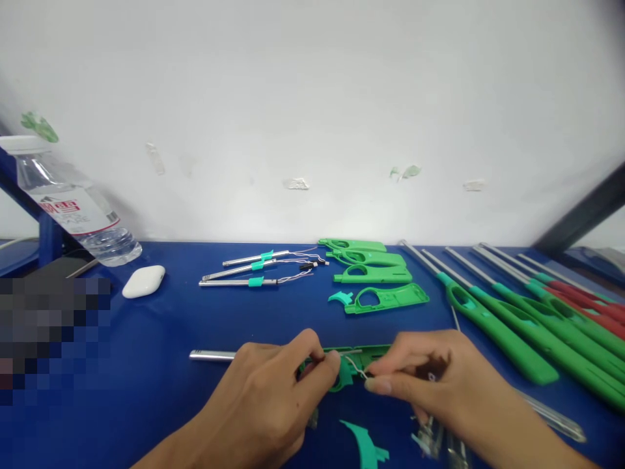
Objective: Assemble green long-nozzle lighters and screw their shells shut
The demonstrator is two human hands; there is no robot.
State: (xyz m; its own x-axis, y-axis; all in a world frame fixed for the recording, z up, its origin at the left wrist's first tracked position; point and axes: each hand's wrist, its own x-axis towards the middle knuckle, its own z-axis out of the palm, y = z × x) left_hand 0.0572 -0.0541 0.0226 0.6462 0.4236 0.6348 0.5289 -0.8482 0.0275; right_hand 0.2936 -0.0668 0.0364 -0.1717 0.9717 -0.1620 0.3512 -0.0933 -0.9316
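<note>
My left hand (278,391) is closed, thumb and index finger pinched over a green lighter casing half (378,352) lying on the table. A metal lighter tube (212,355) sticks out to the left from under it. Thin wires (358,369) run from the casing to my right hand (422,374), which pinches their end. A dark bit shows at those fingertips, too small to make out. A teal trigger piece (346,373) sits at the casing beside my left fingertips. Another teal trigger (365,446) lies in front of my hands. Part of the casing is hidden by my fingers.
Behind lie several green casing halves (388,299) and metal tubes with wires (239,283). Green lighters (508,332) and red ones (593,309) fill the right. Clear parts (430,440) lie under my right hand. A bottle (78,202) leans at left near a white case (143,281).
</note>
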